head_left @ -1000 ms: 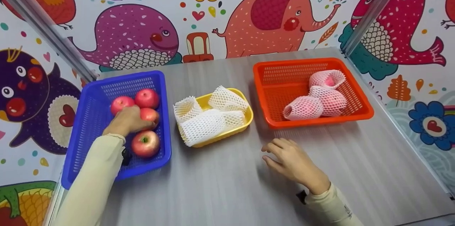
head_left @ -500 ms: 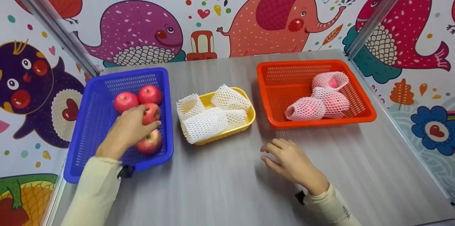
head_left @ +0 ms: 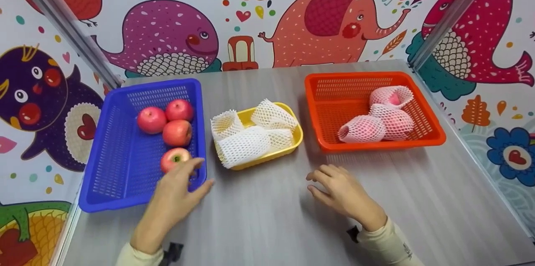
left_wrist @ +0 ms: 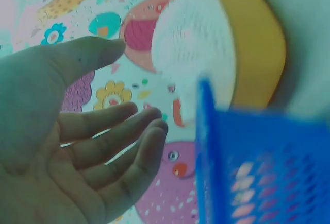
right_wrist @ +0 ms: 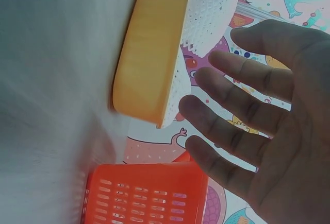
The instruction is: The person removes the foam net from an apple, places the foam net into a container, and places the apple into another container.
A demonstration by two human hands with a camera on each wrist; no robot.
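A: What lies at the near edge of the blue basket [head_left: 133, 155]?

B: The person's left grip [head_left: 173, 197]: thumb standing well apart from four loosely bent fingers, nothing held. From where I stand it partly covers the nearest apple [head_left: 172, 157]; whether the two touch, I cannot tell.

A: And the arrangement of the apples?

B: Four, all inside the blue basket, toward its right side. The nearest shows its stem hollow. Just behind it lies a second apple [head_left: 177, 133], and beyond that a back pair, the left apple [head_left: 151, 120] and the right apple [head_left: 179, 110].

A: Position of the right grip [head_left: 342, 195]?

B: Over the counter [head_left: 259, 216], in front of the orange-red basket [head_left: 332, 117], fingers spaced and gently curved, thumb apart, likewise holding nothing. Whether it rests on the surface, I cannot tell.

A: What stands between the baskets?

B: A yellow tray [head_left: 271, 158] bearing white foam sleeves [head_left: 244, 147], some overhanging its rim. In the orange-red basket, three netted fruits [head_left: 363, 129] sit grouped toward the right.

A: The background?

B: A printed wall, with a purple whale [head_left: 167, 27] at left and a coral elephant [head_left: 292, 40] right of it.
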